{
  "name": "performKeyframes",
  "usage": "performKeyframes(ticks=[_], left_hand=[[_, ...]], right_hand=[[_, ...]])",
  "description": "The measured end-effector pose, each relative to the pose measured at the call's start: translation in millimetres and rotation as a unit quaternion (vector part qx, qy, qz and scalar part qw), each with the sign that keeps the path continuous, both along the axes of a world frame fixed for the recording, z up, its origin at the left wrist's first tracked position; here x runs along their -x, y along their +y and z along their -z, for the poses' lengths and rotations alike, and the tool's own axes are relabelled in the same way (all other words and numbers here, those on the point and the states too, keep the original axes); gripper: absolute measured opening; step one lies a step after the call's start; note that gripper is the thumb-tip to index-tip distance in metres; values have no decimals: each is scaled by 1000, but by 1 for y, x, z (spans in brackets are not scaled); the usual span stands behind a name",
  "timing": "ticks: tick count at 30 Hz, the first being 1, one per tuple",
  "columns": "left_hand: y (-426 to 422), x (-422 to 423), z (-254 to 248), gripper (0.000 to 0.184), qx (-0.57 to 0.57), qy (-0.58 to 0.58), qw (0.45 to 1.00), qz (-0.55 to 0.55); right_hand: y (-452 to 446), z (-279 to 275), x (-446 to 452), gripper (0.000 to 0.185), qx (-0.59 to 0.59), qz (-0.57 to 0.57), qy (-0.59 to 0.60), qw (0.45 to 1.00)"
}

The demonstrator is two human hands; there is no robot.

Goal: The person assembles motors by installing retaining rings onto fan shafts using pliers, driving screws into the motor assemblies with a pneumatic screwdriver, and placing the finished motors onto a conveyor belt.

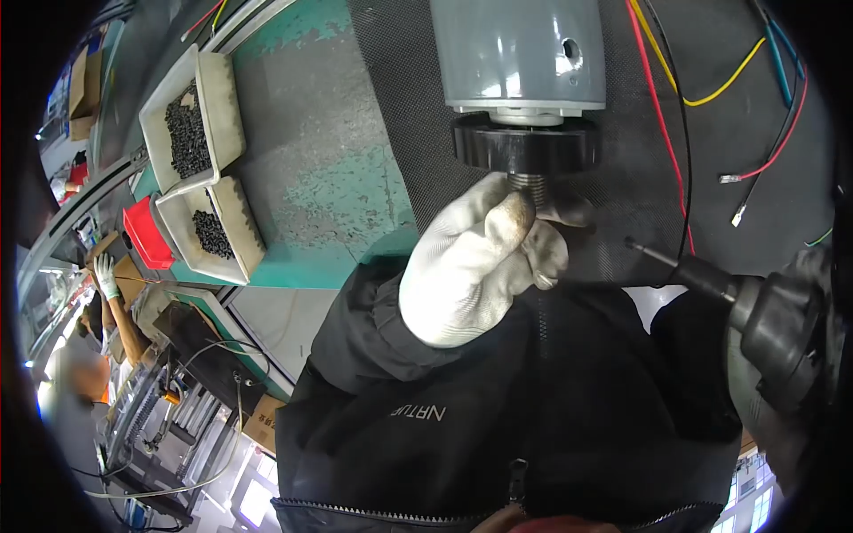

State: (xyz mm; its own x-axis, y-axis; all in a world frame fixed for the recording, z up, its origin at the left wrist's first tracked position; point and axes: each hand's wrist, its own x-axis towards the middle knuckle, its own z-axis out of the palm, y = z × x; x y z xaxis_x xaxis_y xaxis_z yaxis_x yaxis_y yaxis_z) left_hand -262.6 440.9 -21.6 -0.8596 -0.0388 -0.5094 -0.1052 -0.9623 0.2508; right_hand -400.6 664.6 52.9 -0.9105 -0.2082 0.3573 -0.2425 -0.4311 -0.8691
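Observation:
A grey cylindrical motor lies on the dark mat with its end towards me. A black round disc sits at that end, and a threaded shaft sticks out of it. My left hand, in a white glove with dirty fingertips, is closed around the shaft just below the disc; its fingers hide the shaft's end. At the right edge, my right hand is closed on a dark power screwdriver. The screwdriver's bit points left, towards the shaft but apart from it. Much of the right hand is in shadow.
Two pale bins with small black parts stand at the left, beside a red bin. Red, yellow and black wires trail across the mat at right. Another person's gloved hand shows far left.

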Motion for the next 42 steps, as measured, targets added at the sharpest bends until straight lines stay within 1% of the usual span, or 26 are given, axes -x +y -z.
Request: performKeyframes(ticks=[2,7,10,14,16,20,23,27,30,31,34,38,42], left_hand=[[-3,-2,1,36,3,8,1000,5],[-7,-5,10,38,-94,34,995,10],[-9,-1,4,37,-98,18,995,15],[-8,-8,18,33,-177,96,979,-19],[-8,-6,15,34,-190,87,978,-22],[-17,-2,8,30,-151,36,988,18],[-13,0,1,25,0,-7,1000,17],[-16,6,-6,37,67,-47,995,55],[-20,11,-12,40,114,-66,987,91],[-17,8,-5,43,135,-38,987,78],[-18,9,-5,43,152,-47,982,99],[-20,11,-4,38,144,-43,983,102],[-24,10,2,35,193,-14,973,127]], right_hand=[[0,2,2,41,-2,-2,-8,1000],[-3,4,8,39,-6,-7,-16,1000],[-6,4,10,38,-10,-10,-20,1000],[-12,4,13,37,-15,-12,-23,1000],[-15,3,14,36,-17,-14,-23,999],[-22,1,15,35,-18,-22,-24,999],[-30,-2,16,34,-18,-36,-19,999],[-44,-8,13,32,-9,-65,-15,998],[-54,-10,12,31,2,-87,-15,996],[-59,-11,12,31,7,-96,-13,995],[-73,-10,13,30,21,-118,-14,993],[-91,-9,11,28,45,-150,-27,987],[-104,-4,13,27,70,-181,-48,980]])
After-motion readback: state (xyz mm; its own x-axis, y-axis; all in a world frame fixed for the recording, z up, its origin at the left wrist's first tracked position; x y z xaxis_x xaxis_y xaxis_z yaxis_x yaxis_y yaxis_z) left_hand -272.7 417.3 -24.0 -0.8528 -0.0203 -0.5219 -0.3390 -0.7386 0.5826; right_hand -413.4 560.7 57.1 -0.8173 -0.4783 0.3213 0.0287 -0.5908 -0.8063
